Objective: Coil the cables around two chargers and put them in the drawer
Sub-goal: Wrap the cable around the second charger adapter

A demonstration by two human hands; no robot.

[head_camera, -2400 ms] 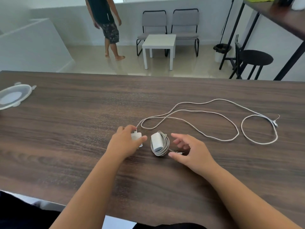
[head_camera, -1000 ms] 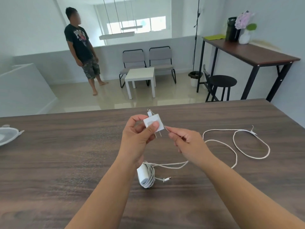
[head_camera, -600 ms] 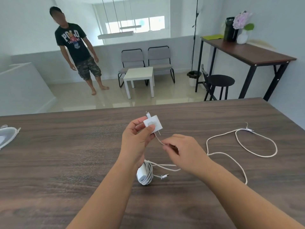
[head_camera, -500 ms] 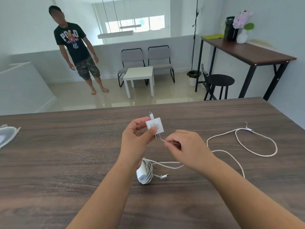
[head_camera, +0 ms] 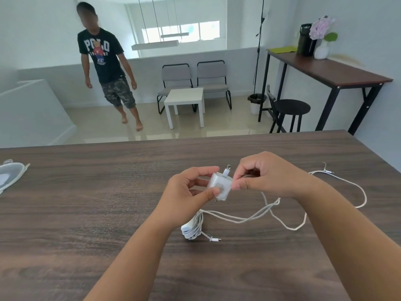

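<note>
- Nearest me on the bench (head_camera: 86, 213), the first charger (head_camera: 192, 229) lies already wound, its plug end trailing just beside it; I judge that one is done.
- Above it, my left hand (head_camera: 186, 196) pinches the second charger (head_camera: 219, 186) between thumb and fingers, clear of the bench.
- My right hand (head_camera: 264, 174) has a curled grip on the cable (head_camera: 282, 216) where it meets the charger body.
- To wind well, I should keep the left hand fixed, lay each turn snug beside the last, and let slack feed through.
- Farther right, the loose loop could snag; I would draw it in gently.
- I see no drawer.
</note>
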